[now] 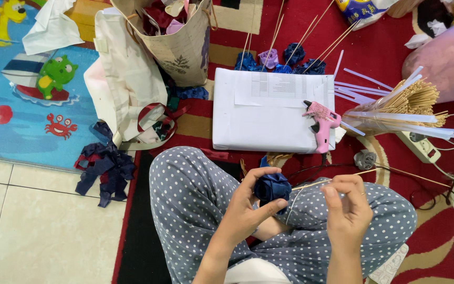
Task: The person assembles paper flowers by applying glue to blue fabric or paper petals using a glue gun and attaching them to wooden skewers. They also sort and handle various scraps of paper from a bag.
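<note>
My left hand [245, 208] is closed around a dark blue fabric rose [272, 186], held above my polka-dot lap. My right hand [348, 205] pinches the thin wooden stick [311, 184] that runs into the rose from the right. A pale strand hangs below the stick between the two hands. A pink glue gun [321, 123] rests on the right edge of a white box [266, 118] just beyond my knees.
Finished blue and purple fabric roses on sticks [282, 59] lie behind the box. A bundle of wooden skewers [408, 105] and a power strip [420, 146] sit right. A paper bag of fabric [177, 31], white cloth bag and dark ribbon scraps [103, 168] lie left.
</note>
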